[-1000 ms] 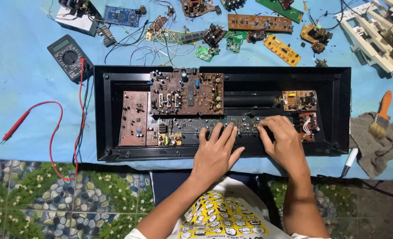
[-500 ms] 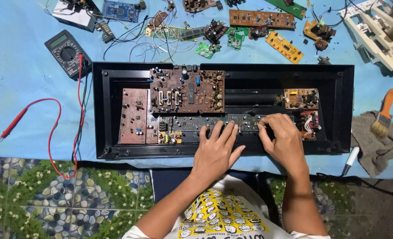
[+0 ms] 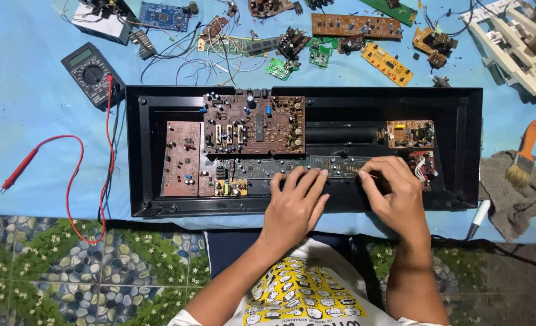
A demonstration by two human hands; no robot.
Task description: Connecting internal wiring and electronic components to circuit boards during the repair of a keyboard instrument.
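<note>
While your left hand [image 3: 294, 205] lies flat, fingers spread wide and holding nothing, it presses on the long green strip board [image 3: 334, 164] at the front of the open black housing [image 3: 461, 99].

Right hand [image 3: 393, 196]: fingers curled narrow, tips pinching at the same strip board's right stretch; whether anything small sits between them cannot be told.

Strip board: inside the housing, along its near wall, running from the centre toward the right.

Also seated in the housing: large brown circuit board [image 3: 256, 124], upper centre; reddish board [image 3: 182, 158], left; small yellow board [image 3: 409, 133], right, with a red-and-white wire bundle [image 3: 422, 166] just beside your right hand.

Outside the housing, on the blue sheet [image 3: 20, 96]: multimeter [image 3: 90, 73] with red probe lead [image 3: 69, 181], loose boards [image 3: 355, 25] along the far edge, paintbrush [image 3: 523, 154] on a grey rag [image 3: 509, 193], white marker [image 3: 478, 218].

Progress, as judged: housing opened, several boards already out on the sheet, several still in place; the strip board appears not yet freed or not yet fully seated, which one cannot be told.
</note>
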